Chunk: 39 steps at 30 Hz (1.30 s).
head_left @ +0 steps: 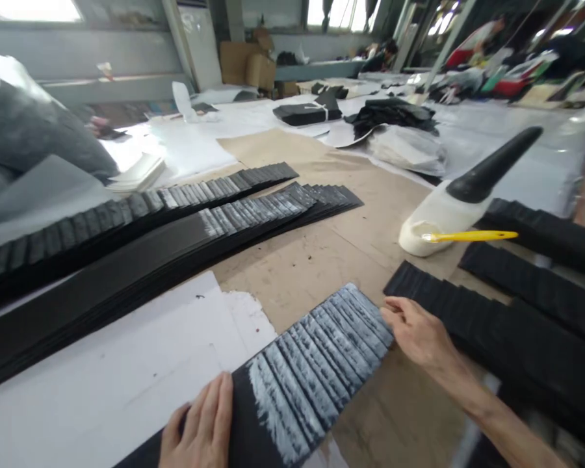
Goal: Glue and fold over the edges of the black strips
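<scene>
A fanned stack of black sheets (pixel 316 364), their exposed edges streaked with white glue, lies on the table in front of me. My left hand (pixel 199 429) rests flat on its near end, fingers together and stretched out. My right hand (pixel 414 331) touches the stack's far right corner, fingers curled at the edge. Just right of that hand lies another row of black sheets (pixel 468 318).
A white glue bottle with a black nozzle (pixel 463 195) lies on its side with a yellow brush (pixel 468 236) against it. Long fanned rows of black sheets (pixel 166 221) cross the left. White paper (pixel 102 370) covers the near left; bags and boxes sit behind.
</scene>
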{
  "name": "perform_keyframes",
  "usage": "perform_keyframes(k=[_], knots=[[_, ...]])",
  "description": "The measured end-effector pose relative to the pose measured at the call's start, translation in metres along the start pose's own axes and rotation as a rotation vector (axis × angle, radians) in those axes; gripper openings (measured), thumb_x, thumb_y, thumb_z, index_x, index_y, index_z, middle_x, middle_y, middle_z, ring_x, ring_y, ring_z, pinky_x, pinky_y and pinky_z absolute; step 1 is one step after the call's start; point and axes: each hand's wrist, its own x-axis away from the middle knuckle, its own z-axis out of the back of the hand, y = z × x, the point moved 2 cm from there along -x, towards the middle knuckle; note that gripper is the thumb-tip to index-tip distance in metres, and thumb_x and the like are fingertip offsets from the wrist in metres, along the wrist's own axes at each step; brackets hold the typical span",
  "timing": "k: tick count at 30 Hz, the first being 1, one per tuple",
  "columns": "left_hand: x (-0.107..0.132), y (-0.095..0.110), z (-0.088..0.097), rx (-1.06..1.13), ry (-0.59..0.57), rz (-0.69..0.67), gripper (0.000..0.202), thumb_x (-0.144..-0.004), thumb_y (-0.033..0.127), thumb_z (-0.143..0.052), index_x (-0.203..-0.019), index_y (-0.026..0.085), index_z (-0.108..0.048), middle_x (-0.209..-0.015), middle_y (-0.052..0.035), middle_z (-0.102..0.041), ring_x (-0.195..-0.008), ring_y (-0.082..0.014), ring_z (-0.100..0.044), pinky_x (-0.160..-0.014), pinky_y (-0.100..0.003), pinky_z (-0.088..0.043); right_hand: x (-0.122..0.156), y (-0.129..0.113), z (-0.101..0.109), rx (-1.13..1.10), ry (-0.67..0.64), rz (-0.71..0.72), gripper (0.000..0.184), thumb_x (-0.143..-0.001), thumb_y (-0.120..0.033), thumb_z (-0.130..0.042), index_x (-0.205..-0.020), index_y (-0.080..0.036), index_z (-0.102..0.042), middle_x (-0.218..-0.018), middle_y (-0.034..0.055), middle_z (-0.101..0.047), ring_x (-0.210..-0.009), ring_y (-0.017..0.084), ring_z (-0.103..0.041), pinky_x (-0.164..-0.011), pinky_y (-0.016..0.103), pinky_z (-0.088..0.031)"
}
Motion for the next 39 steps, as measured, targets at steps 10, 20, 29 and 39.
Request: perform_keyframes(k=[10, 20, 29, 39], knots=[[-0.006, 0.008, 0.014, 0.105, -0.036, 0.061, 0.09, -0.081, 0.066, -0.029, -0.142, 0.006, -0.003, -0.14, -0.0164, -0.037, -0.122, -0.0295, -0.042, -0.093, -0.044, -0.027, 0.034, -0.004, 0.002, -0.58, -0.183, -0.457, 0.014, -0.056, -0.034, -0.061, -0.066, -0.025, -0.059, -0.076, 0.0077, -0.066, -0.071, 0.025, -0.062, -0.058, 0.038, -0.05], [-0.009, 0.017, 0.033, 0.21, 0.055, 0.101, 0.107, -0.069, 0.079, -0.038, -0.142, 0.005, -0.01, -0.135, -0.0214, -0.042, -0.119, -0.034, -0.042, -0.096, -0.047, -0.026, 0.185, -0.026, -0.066, -1.27, -0.333, -0.607, 0.052, -0.056, -0.016, -0.074, -0.102, -0.034, -0.057, -0.102, -0.0049, -0.065, -0.09, 0.017, -0.061, -0.083, 0.035, -0.048], [0.007, -0.039, 0.026, 0.497, -0.202, 0.231, 0.059, -0.083, 0.045, -0.048, -0.135, 0.021, -0.034, -0.134, -0.0106, -0.047, -0.116, -0.0267, -0.052, -0.09, -0.042, -0.049, 0.151, -0.019, -0.055, -1.267, -0.336, -0.723, 0.015, -0.056, -0.019, -0.068, -0.068, -0.02, -0.058, -0.055, -0.0017, -0.061, -0.055, 0.018, -0.06, -0.054, 0.033, -0.049], [-0.003, -0.057, 0.041, 0.435, -0.413, 0.471, 0.037, -0.053, 0.027, -0.053, -0.089, 0.019, -0.057, -0.084, -0.0058, -0.062, -0.072, -0.0239, -0.063, -0.063, -0.036, -0.05, 0.092, -0.001, -0.036, -1.072, -0.143, -0.659, 0.007, -0.057, -0.015, -0.06, -0.059, -0.019, -0.057, -0.053, 0.0003, -0.062, -0.051, 0.018, -0.06, -0.055, 0.035, -0.053]])
